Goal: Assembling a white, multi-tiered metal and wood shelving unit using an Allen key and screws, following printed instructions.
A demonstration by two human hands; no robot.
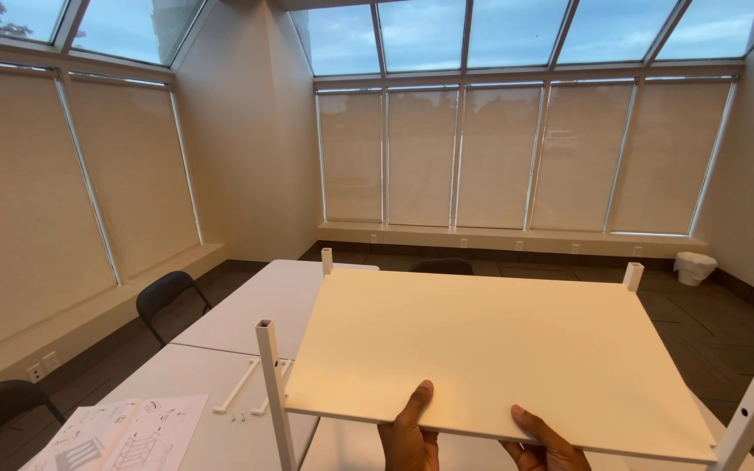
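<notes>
A large cream rectangular board (pixel 499 349) is held flat in front of me, above a white metal frame. My left hand (pixel 408 432) grips its near edge, thumb on top. My right hand (pixel 544 439) grips the same edge a little to the right, thumb on top too. Square white frame posts stand upright around the board: one at the near left (pixel 274 392), one at the near right (pixel 752 414), and two at the far corners (pixel 326 260) (pixel 633 276). The board's far corners sit close to the far posts.
White tables (pixel 246 310) lie below, with an instruction sheet (pixel 124 433) and loose white metal bars (pixel 239 385) on the near one. Dark chairs (pixel 166 296) stand to the left and one behind the table. A white bin (pixel 694 267) sits by the far wall under the blinds.
</notes>
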